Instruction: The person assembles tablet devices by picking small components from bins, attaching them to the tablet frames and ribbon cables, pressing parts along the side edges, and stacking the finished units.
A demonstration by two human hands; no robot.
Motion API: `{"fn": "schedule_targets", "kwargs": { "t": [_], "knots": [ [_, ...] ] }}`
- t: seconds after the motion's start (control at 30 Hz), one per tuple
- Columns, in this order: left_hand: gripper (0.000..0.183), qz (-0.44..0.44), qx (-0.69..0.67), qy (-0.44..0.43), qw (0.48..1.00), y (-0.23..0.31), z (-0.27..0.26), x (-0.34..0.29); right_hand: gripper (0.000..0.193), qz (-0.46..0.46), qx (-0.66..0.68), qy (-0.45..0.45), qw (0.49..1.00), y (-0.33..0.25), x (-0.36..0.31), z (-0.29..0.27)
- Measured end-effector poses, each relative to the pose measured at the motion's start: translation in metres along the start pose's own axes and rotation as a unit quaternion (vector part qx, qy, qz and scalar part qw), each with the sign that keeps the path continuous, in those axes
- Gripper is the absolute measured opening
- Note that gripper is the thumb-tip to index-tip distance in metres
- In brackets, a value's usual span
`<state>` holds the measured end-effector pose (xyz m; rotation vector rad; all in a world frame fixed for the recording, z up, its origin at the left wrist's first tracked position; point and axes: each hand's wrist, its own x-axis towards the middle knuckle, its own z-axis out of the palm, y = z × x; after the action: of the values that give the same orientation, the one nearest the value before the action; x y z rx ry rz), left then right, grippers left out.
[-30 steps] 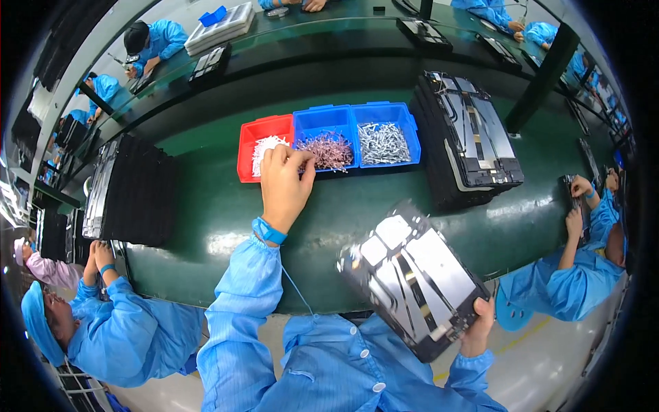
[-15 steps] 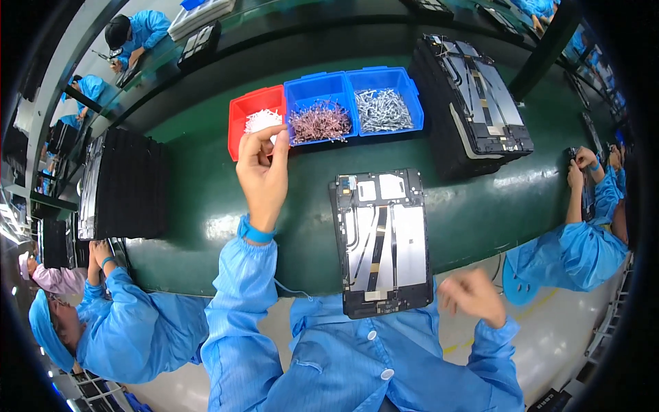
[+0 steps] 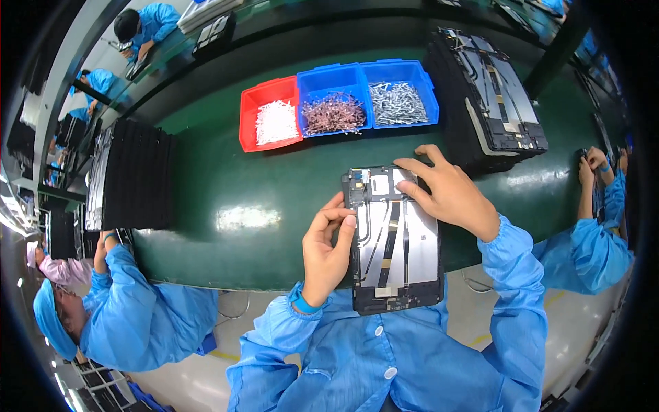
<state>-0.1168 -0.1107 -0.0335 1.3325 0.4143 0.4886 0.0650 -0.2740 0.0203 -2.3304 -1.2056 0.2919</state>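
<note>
An opened tablet (image 3: 425,254), its silvery inner side up, lies at the table's front edge and juts over it. At its left edge is my left hand (image 3: 325,255), thumb and forefinger pinched together near the upper part. Whatever may be between those fingertips is too small to make out. My right hand (image 3: 453,193) reaches over the tablet's upper right corner, fingers apart, with the thumb resting on the inner side. Beyond the tablet stand a red bin (image 3: 248,123) of small white parts, a blue bin (image 3: 328,77) of brownish-pink parts and another blue bin (image 3: 431,103) of silvery parts.
At the right rises a stack of opened tablets (image 3: 504,89) with dark layers. Another dark stack (image 3: 134,178) stands at the left. Co-workers in blue sit on either side, one sleeve (image 3: 137,302) close on the left. A green post (image 3: 559,58) stands behind the right stack.
My left hand has come back from the red bin to the tablet's left edge. My right hand has moved up from below the table edge onto the tablet's upper right.
</note>
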Motion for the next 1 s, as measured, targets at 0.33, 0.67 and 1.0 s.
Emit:
{"fn": "schedule_targets", "kwargs": {
  "t": [0.33,0.67,1.0],
  "knots": [
    [0.009,0.082,0.104,0.031,0.991,-0.019,0.02,-0.011,0.036,-0.011,-0.022,0.016,1.0,-0.013,-0.008,0.012],
    [0.01,0.12,0.172,0.02,0.978,0.0,0.0,0.004,0.033,0.008,-0.077,0.118,0.99,-0.024,-0.013,0.001],
    [0.01,0.188,0.272,-0.034,0.943,0.042,-0.002,0.008,0.012,-0.095,0.308,0.086,0.943,-0.056,-0.021,0.036]
  ]
}}
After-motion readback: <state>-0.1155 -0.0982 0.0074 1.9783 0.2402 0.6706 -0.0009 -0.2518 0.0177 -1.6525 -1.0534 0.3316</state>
